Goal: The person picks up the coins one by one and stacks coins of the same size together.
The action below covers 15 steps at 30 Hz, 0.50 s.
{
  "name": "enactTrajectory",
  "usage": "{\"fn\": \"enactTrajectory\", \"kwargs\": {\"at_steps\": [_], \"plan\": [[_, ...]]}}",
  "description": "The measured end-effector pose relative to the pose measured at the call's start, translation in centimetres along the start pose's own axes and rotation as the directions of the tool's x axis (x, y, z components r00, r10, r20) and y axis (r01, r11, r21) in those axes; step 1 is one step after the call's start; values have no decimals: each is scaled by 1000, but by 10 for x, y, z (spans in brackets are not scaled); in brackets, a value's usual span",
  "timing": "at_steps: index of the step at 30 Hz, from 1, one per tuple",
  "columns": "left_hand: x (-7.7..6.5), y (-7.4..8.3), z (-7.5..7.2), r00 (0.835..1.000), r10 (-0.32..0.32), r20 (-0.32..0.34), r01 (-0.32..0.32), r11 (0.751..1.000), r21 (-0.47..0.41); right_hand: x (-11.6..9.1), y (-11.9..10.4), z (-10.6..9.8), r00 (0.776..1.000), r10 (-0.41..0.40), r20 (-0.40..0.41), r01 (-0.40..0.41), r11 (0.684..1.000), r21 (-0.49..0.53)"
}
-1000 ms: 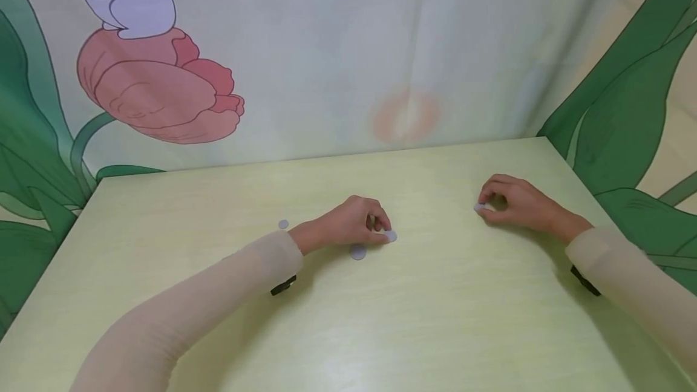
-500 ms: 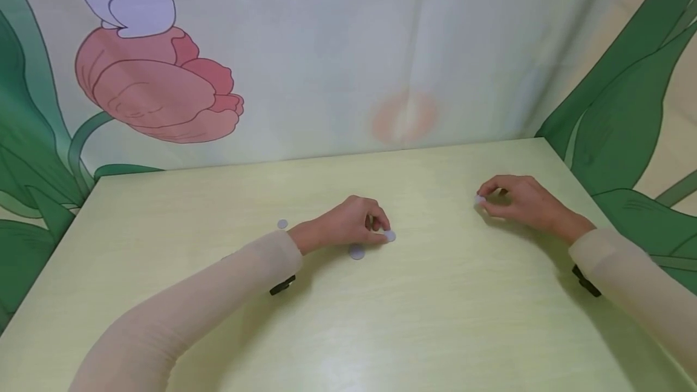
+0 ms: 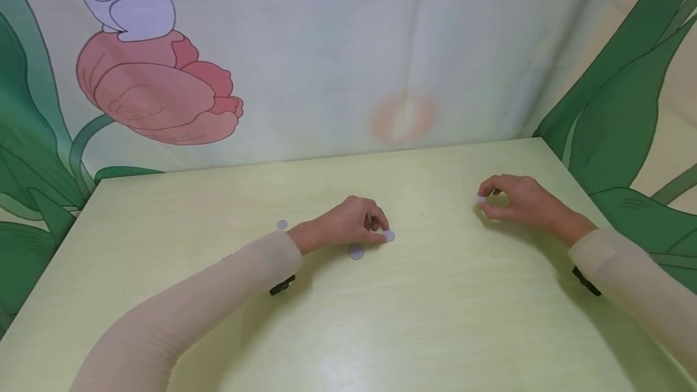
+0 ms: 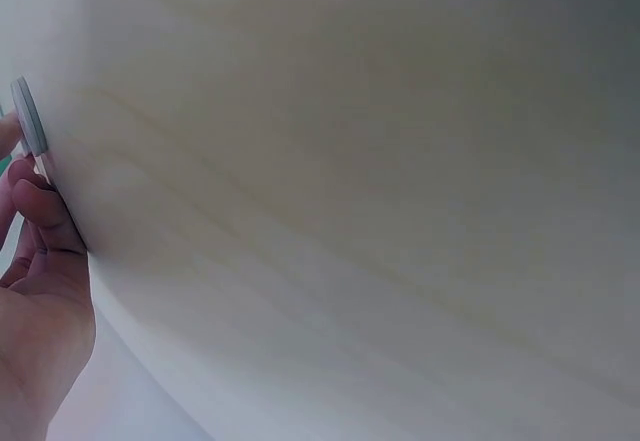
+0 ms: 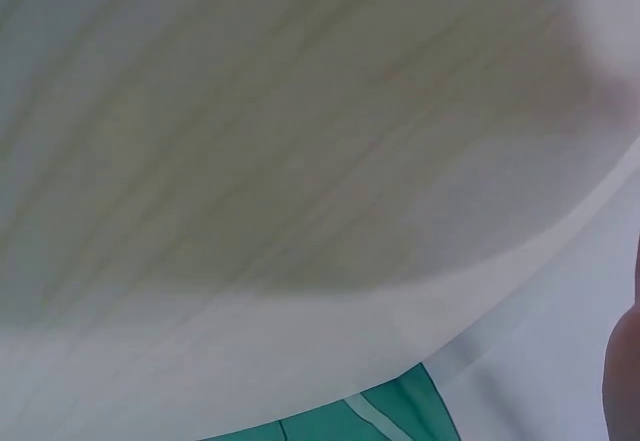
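Observation:
In the head view my left hand (image 3: 351,222) is at mid-table, thumb and fingertips pinching a silvery coin (image 3: 389,235) by its edge. The left wrist view shows that coin (image 4: 30,116) edge-on between the fingertips, close to the table surface. A larger coin (image 3: 356,251) lies flat just in front of this hand, and a smaller coin (image 3: 282,224) lies behind the left wrist. Farther right, my right hand (image 3: 520,201) pinches another small coin (image 3: 480,199) between thumb and index finger. The right wrist view catches only a sliver of the hand (image 5: 622,376), its coin out of frame.
The pale yellow table (image 3: 435,319) ends at a back edge against a printed curtain (image 3: 327,65) with a pink flower (image 3: 158,89) and green leaves. Black wrist straps (image 3: 282,285) show under both sleeves.
The right hand's fingers have shifted slightly, and its coin sits a little higher than a second ago. The left hand and the two coins lying on the table have stayed put.

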<state>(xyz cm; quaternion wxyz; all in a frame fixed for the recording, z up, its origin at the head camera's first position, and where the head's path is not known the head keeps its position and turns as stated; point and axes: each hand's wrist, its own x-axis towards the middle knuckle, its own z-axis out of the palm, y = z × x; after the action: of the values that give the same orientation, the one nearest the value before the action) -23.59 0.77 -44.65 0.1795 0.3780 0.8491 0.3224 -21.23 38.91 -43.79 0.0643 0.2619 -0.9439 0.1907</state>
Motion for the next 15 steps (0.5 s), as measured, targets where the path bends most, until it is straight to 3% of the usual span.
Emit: {"fn": "enactTrajectory", "kwargs": {"at_steps": [9,12,15], "plan": [[1,0,0,1000,-2,-1,2,1000,0,0,-2,5,979,-174,-103,166,983,-85],[1,0,0,1000,-3,0,3,1000,-1,1,-4,9,958,-226,-179,217,974,-67],[1,1,0,1000,-4,0,4,1000,-11,3,-8,13,940,-225,-257,232,973,-4]]}}
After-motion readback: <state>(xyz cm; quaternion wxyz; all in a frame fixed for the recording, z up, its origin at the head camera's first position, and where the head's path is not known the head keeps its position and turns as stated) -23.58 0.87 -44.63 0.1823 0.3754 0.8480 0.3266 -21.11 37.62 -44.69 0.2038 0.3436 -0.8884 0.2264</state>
